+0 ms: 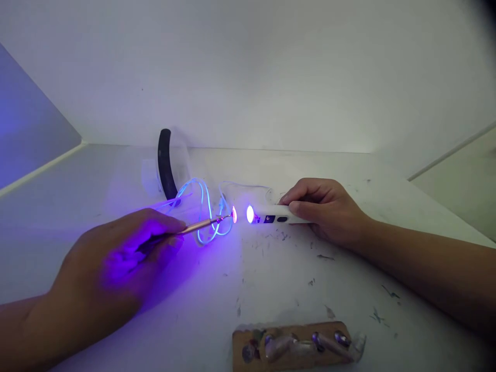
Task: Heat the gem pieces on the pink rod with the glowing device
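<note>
Above the white table [271,279], the left hand [112,253] pinches a slim tool [197,226] between thumb and forefinger, its other fingers curled in. At the tool's tip is a small, glowing disc [234,214], facing the lit head of a lamp [277,217], near but apart. The right hand [325,206] grips the lamp, thumb along its side, fingers bent behind.

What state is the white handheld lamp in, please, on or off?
On: the white lamp in the right hand glows brightly at its head.
</note>
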`<state>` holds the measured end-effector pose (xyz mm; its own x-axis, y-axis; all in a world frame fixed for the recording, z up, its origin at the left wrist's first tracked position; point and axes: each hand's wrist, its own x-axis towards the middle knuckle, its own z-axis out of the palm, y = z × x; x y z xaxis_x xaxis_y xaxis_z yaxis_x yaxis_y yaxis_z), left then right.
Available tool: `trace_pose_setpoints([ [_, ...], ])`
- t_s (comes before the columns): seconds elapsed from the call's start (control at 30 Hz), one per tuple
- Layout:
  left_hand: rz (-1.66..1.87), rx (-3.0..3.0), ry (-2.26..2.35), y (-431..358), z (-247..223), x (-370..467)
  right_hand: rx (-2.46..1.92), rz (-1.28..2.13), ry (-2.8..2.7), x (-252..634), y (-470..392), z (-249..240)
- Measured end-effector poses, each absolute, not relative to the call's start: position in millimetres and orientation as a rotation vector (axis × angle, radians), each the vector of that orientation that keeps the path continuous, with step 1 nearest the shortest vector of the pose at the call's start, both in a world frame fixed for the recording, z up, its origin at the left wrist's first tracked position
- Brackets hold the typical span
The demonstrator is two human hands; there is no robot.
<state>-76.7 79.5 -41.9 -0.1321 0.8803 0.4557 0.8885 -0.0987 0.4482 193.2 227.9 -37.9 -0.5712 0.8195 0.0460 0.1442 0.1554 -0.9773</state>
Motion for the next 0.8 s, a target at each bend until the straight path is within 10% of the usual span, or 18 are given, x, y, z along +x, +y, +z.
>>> trace_pose_setpoints([
  [0.8,-1.043,-2.276,-1.922,81,-29,-66,-1.013,1.512,-1.893,193,229,-33],
])
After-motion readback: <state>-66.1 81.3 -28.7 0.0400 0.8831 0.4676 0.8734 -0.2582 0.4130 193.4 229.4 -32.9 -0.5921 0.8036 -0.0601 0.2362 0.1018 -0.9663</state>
